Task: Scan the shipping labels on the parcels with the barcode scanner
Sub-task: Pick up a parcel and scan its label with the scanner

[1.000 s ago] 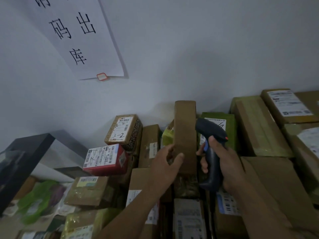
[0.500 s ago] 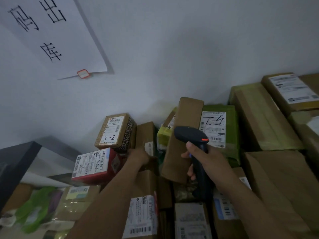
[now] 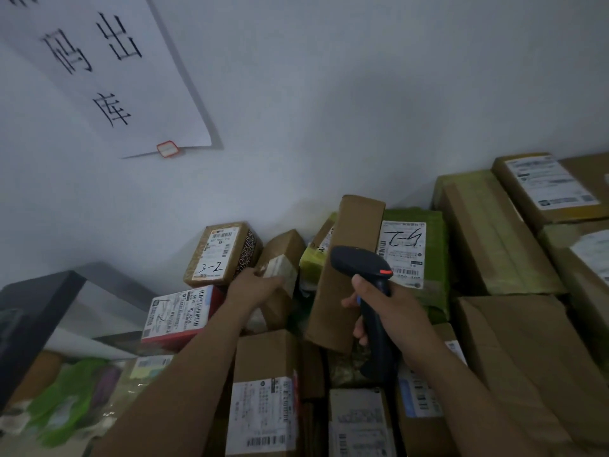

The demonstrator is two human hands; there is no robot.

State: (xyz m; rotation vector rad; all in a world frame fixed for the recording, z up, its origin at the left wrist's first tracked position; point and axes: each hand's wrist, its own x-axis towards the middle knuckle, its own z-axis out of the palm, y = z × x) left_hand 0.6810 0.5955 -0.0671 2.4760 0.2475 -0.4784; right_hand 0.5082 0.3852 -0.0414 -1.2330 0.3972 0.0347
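Against the wall [image 3: 362, 110] a pile of parcels [image 3: 494, 239] fills the near and right side, all taped shut, so their contents are hidden. Near the middle the right hand [image 3: 395, 311] grips the scanner [image 3: 357, 262] by its handle, fingers [image 3: 357, 333] curled round it. The scanner's head points far and left, just in front of a tall box [image 3: 352, 232] standing on end. Right of that box a green parcel [image 3: 435, 245] shows a label [image 3: 402, 249] with handwriting. The left hand [image 3: 260, 286] reaches onto a small box [image 3: 283, 245]. Its fingers touch the white-labelled face, but I cannot tell whether they clasp it. Left of it sit a box marked 3-2 [image 3: 219, 255] and a red box [image 3: 179, 313]. A paper sign [image 3: 99, 61] hangs on the wall, and green bags [image 3: 66, 400] lie near left.
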